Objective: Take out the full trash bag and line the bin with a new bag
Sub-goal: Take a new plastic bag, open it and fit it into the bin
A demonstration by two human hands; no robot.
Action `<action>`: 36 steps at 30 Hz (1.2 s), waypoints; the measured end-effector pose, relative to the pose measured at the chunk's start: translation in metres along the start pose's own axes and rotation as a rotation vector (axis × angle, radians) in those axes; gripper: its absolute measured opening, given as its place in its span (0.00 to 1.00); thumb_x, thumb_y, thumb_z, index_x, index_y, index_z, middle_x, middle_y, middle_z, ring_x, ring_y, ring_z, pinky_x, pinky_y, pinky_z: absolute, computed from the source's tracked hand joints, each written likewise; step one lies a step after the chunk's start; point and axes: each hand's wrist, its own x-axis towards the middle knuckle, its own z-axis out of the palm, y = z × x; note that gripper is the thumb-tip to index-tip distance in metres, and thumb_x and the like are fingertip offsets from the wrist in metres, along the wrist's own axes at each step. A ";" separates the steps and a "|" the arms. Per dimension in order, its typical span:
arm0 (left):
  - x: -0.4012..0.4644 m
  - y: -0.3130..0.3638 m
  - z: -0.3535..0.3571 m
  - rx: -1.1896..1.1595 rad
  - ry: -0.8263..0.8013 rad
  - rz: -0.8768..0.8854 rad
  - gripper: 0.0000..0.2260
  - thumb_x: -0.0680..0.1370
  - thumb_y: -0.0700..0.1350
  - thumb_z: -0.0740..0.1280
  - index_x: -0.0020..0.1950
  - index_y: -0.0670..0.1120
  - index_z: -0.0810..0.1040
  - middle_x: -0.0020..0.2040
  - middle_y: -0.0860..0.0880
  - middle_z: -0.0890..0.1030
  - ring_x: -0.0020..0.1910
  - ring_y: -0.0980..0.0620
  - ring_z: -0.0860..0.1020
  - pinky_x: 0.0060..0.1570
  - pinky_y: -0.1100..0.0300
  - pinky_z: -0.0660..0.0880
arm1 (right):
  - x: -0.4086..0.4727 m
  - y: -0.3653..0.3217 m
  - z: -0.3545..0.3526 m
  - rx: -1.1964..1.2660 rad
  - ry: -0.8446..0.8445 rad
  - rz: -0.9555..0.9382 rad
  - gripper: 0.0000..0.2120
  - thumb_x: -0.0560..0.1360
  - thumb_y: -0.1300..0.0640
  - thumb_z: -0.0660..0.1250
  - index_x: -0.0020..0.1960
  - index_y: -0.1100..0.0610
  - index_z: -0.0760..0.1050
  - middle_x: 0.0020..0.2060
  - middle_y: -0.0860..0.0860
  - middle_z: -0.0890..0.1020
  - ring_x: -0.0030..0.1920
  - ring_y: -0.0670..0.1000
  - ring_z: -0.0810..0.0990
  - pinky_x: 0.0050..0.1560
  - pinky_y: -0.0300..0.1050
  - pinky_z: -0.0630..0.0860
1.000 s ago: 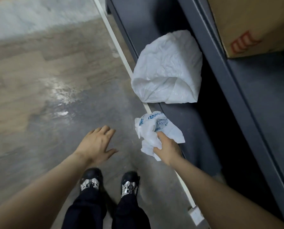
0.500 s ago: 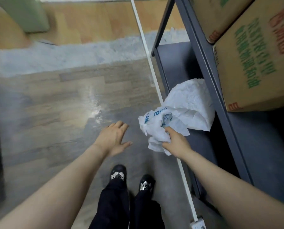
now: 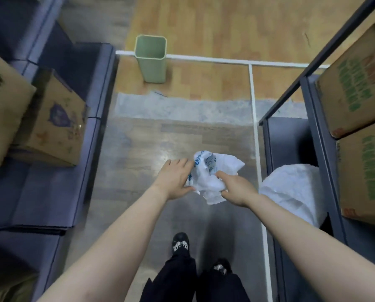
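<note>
A: Where is the new bag?

B: Crumpled in mid-air between both hands, above the grey floor (image 3: 138,138). The new bag (image 3: 212,175) is thin white plastic with blue print. The right hand (image 3: 236,188) pinches a bunch of it between thumb and fingers (image 3: 220,175); the left hand (image 3: 175,179) is against its other side, thumb under the film, the other fingers laid loosely together over it.

A: And the bin?

B: The green bin (image 3: 152,62) stands upright well ahead on the wooden floor, unlined as far as I can see. A filled white bag (image 3: 293,190) lies on the lowest shelf of the rack (image 3: 313,118) at the right, probably the full one already taken out.

A: How will the new one handle?

B: I judge it nearly weightless, limp and a little slippery. It should be shaken open, then held by the mouth edge or handles, not by the wad.

A: Anything unclear?

B: The mouth and handles are lost in the crumple. The bin's bottom is out of sight, the box lettering is blurred, and the full bag's lower end is hidden behind the right forearm.
</note>
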 end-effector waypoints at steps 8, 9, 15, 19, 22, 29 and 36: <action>0.032 -0.047 -0.084 0.010 0.101 -0.045 0.46 0.69 0.62 0.70 0.78 0.48 0.48 0.74 0.45 0.59 0.69 0.44 0.64 0.67 0.52 0.62 | 0.053 -0.048 -0.099 -0.120 0.060 -0.179 0.19 0.73 0.64 0.57 0.63 0.55 0.67 0.53 0.56 0.80 0.51 0.62 0.77 0.40 0.48 0.69; 0.041 -0.052 -0.095 0.026 0.104 -0.048 0.45 0.69 0.61 0.70 0.78 0.51 0.47 0.74 0.44 0.58 0.69 0.44 0.65 0.66 0.53 0.63 | 0.062 -0.050 -0.114 -0.137 0.058 -0.204 0.19 0.73 0.65 0.57 0.62 0.54 0.66 0.53 0.56 0.80 0.52 0.62 0.77 0.41 0.49 0.70; 0.121 -0.073 -0.164 0.051 0.112 -0.178 0.30 0.72 0.55 0.69 0.71 0.50 0.64 0.73 0.42 0.56 0.60 0.43 0.73 0.58 0.54 0.67 | 0.129 -0.048 -0.214 -0.197 0.087 -0.282 0.23 0.73 0.67 0.58 0.66 0.53 0.65 0.56 0.56 0.79 0.55 0.60 0.77 0.45 0.47 0.71; 0.174 -0.087 -0.199 -0.049 0.123 -0.308 0.22 0.73 0.54 0.68 0.63 0.46 0.70 0.71 0.44 0.60 0.52 0.40 0.77 0.44 0.55 0.70 | 0.169 -0.040 -0.285 -0.243 0.148 -0.352 0.25 0.73 0.67 0.57 0.68 0.51 0.65 0.53 0.58 0.79 0.53 0.60 0.76 0.40 0.45 0.65; 0.205 -0.104 -0.217 -0.101 0.146 -0.395 0.17 0.75 0.53 0.66 0.59 0.44 0.72 0.71 0.46 0.61 0.54 0.40 0.76 0.45 0.53 0.72 | 0.201 -0.042 -0.333 -0.271 0.196 -0.415 0.22 0.73 0.67 0.57 0.65 0.53 0.67 0.52 0.58 0.79 0.51 0.60 0.76 0.38 0.44 0.61; 0.264 -0.192 -0.256 -0.120 0.188 -0.447 0.05 0.76 0.41 0.58 0.42 0.47 0.64 0.52 0.45 0.75 0.50 0.41 0.76 0.37 0.53 0.67 | 0.302 -0.089 -0.403 -0.386 0.217 -0.515 0.18 0.71 0.66 0.57 0.59 0.54 0.70 0.49 0.58 0.80 0.47 0.60 0.76 0.37 0.46 0.63; 0.320 -0.288 -0.330 0.004 0.157 -0.475 0.04 0.78 0.41 0.56 0.46 0.49 0.63 0.52 0.43 0.79 0.47 0.41 0.77 0.37 0.56 0.62 | 0.395 -0.143 -0.473 -0.392 0.254 -0.541 0.18 0.69 0.67 0.57 0.58 0.57 0.69 0.50 0.57 0.80 0.50 0.62 0.76 0.42 0.52 0.73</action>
